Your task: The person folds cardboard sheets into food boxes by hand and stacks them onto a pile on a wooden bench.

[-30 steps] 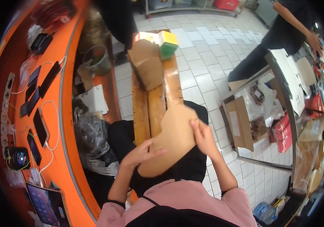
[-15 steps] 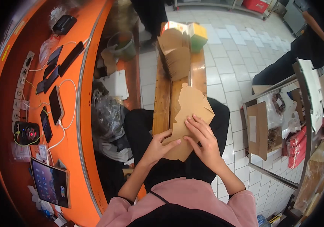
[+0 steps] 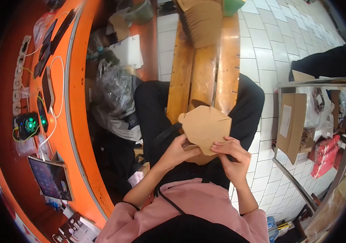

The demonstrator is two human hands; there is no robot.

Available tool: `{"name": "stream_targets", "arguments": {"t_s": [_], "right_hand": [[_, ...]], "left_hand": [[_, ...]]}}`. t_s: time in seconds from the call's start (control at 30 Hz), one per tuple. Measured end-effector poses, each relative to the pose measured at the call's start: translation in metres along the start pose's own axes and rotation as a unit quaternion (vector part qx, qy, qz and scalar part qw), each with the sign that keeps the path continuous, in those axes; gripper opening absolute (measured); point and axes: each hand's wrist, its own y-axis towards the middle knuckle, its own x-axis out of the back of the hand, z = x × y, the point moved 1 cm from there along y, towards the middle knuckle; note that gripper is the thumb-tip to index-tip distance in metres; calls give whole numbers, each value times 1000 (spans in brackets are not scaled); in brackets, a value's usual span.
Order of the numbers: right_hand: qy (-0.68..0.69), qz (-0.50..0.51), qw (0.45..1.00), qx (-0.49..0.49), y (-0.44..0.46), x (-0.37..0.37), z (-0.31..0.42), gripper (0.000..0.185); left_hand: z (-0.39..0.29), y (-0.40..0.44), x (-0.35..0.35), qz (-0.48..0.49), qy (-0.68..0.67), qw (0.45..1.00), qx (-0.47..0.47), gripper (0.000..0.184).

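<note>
A brown cardboard food box (image 3: 206, 126), partly folded, is held over my lap above the near end of a wooden bench (image 3: 203, 77). One broad panel with a rounded tab at its left faces up. My left hand (image 3: 184, 149) grips the lower left edge, its fingertips partly hidden behind the card. At the lower right corner my right hand (image 3: 233, 152) pinches the card between thumb and fingers. Farther along the bench stands a stack of similar flat brown box blanks (image 3: 204, 24).
To the left runs an orange counter (image 3: 74, 133) with phones, cables, a power strip (image 3: 19, 77) and a tablet (image 3: 51, 178). Clear plastic bags (image 3: 116, 89) lie beneath it. On the right, a metal rack (image 3: 314, 84) holds an open carton (image 3: 292, 125) and red packets (image 3: 325, 156).
The flat blank has been bent, so its far part now stands folded toward me. My right hand has moved from lying on the card to pinching its corner. The view has tilted downward.
</note>
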Motion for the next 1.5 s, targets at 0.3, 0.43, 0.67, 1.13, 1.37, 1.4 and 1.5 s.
{"name": "stream_targets", "arguments": {"t_s": [0.3, 0.43, 0.67, 1.13, 1.37, 1.4, 1.5], "right_hand": [[10, -117, 993, -7, 0, 13, 8, 23], [-9, -112, 994, 11, 4, 3, 5, 25], [-25, -95, 995, 3, 6, -1, 6, 22], [17, 36, 991, 129, 6, 13, 22, 21], [-2, 260, 950, 175, 5, 15, 33, 22], [6, 274, 943, 188, 3, 15, 32, 21], [28, 284, 937, 204, 7, 10, 28, 19]], "left_hand": [[8, -4, -13, 31, -149, 987, 55, 38], [11, -5, -20, 21, -256, 964, 71, 37], [14, -11, -19, 10, -265, 962, 67, 37], [13, -10, 10, 236, -517, 823, 24, 68], [-4, 5, 44, 269, -439, 841, 166, 77], [-11, 4, 46, 286, -396, 860, 148, 71], [-18, -5, 42, 241, -227, 926, 179, 58]]}}
